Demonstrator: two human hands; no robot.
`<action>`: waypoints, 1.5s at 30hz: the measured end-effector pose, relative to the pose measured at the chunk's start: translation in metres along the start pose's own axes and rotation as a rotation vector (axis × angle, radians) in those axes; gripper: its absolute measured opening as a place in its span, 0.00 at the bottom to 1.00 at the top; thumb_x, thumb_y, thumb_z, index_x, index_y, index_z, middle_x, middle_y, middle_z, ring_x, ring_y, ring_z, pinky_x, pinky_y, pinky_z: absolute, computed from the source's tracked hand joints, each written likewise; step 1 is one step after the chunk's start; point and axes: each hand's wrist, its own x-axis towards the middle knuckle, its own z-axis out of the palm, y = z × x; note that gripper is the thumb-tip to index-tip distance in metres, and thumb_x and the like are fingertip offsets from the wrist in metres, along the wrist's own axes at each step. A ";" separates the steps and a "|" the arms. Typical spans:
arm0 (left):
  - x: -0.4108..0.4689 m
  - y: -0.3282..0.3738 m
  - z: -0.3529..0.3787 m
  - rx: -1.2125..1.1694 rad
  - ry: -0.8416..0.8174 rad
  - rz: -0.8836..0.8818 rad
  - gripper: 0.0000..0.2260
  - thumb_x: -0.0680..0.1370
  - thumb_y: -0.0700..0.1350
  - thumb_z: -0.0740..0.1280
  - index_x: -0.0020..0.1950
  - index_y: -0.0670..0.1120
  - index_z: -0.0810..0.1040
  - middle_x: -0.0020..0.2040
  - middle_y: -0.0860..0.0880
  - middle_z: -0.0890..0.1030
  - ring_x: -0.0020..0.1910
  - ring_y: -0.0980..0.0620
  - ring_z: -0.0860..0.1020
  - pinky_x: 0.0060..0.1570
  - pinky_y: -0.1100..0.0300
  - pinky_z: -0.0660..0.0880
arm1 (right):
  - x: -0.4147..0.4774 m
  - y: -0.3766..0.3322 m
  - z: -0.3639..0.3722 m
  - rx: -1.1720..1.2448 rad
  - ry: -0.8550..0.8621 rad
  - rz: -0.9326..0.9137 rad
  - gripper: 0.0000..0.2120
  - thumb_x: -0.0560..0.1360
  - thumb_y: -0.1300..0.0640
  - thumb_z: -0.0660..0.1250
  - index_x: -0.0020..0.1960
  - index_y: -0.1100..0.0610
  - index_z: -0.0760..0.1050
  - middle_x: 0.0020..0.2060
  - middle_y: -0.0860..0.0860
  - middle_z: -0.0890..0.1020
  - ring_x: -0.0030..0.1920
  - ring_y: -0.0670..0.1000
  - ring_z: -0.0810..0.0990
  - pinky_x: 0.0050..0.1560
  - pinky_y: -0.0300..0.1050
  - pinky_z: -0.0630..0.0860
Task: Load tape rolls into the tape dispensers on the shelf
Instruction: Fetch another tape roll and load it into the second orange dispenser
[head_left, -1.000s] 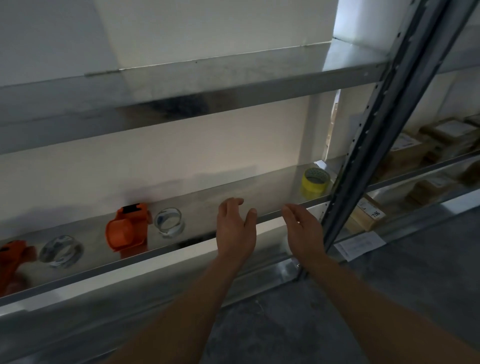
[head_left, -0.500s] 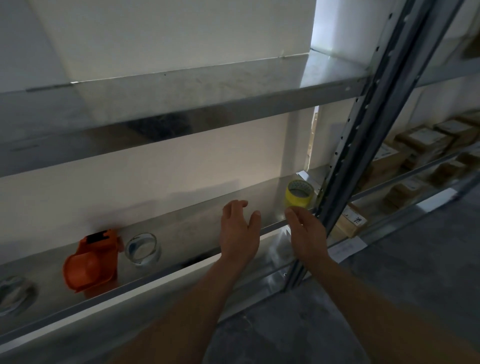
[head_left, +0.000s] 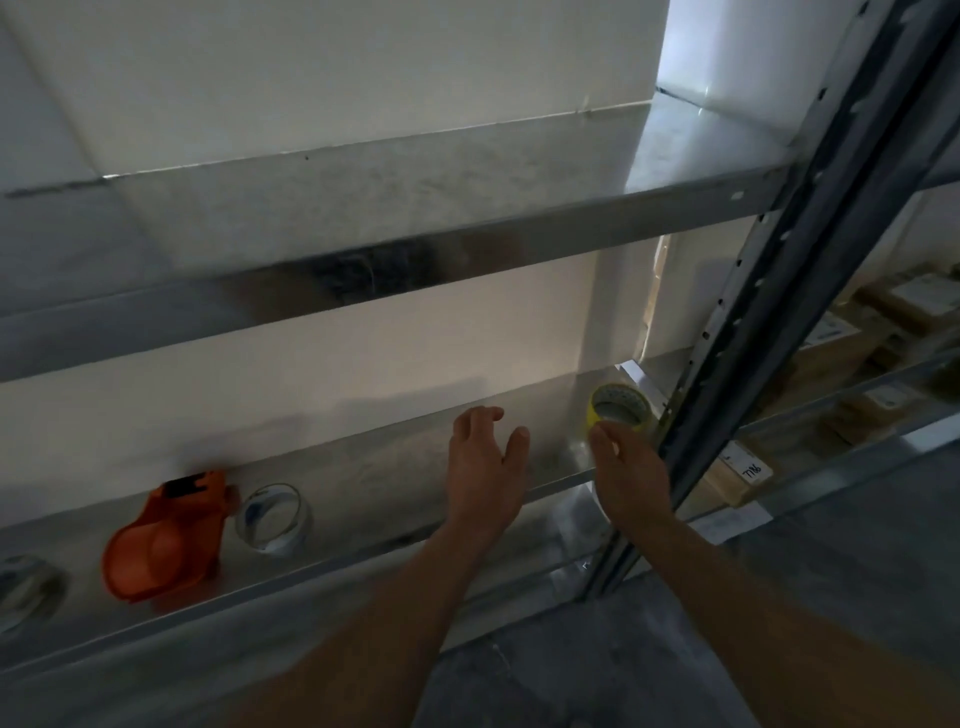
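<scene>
Evidently neither hand holds anything yet. The right hand stretches forward with its fingers straight and loose, and the yellow tape roll stands on edge just past its fingertips, at the far right end of the lower shelf, close against the upright post. That reach reads as the start of a pick-up: this roll is the nearest one to that hand. The left hand hovers just beside the right, palm down, fingers relaxed and spread above the shelf's front lip, likely ready to steady or receive the roll.

The orange tape dispenser lies well away to the left of both hands, with a clear tape roll just beside it on the side nearer the hands. I judge the yellow roll would have to travel that whole way across to be loaded.

Whether the right fingertips touch the yellow roll's near rim I cannot tell; the hand covers the roll's lower edge. A second clear roll, farthest from the hands, is cut off by the frame edge. The dispenser's spindle is lost in dim light. Blurred boxes lie beyond the post.
</scene>
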 end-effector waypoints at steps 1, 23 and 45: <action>0.002 0.001 0.002 0.009 0.006 -0.014 0.16 0.79 0.50 0.66 0.64 0.46 0.74 0.66 0.47 0.73 0.58 0.46 0.76 0.54 0.62 0.66 | 0.007 0.001 -0.001 -0.035 -0.022 -0.008 0.12 0.82 0.53 0.60 0.57 0.58 0.79 0.45 0.50 0.76 0.47 0.51 0.76 0.48 0.38 0.65; 0.031 0.016 0.046 0.014 0.058 -0.233 0.17 0.79 0.52 0.65 0.66 0.48 0.72 0.67 0.49 0.71 0.54 0.46 0.78 0.52 0.60 0.68 | 0.105 0.047 0.002 -0.516 -0.531 0.020 0.23 0.79 0.54 0.63 0.72 0.60 0.67 0.66 0.58 0.74 0.66 0.60 0.73 0.63 0.50 0.72; 0.028 0.015 0.007 -0.040 0.122 -0.240 0.14 0.82 0.49 0.61 0.67 0.48 0.72 0.67 0.49 0.73 0.51 0.59 0.70 0.50 0.63 0.66 | 0.069 -0.065 0.037 0.849 -0.496 0.501 0.13 0.79 0.57 0.63 0.61 0.60 0.76 0.58 0.64 0.78 0.57 0.65 0.78 0.34 0.49 0.80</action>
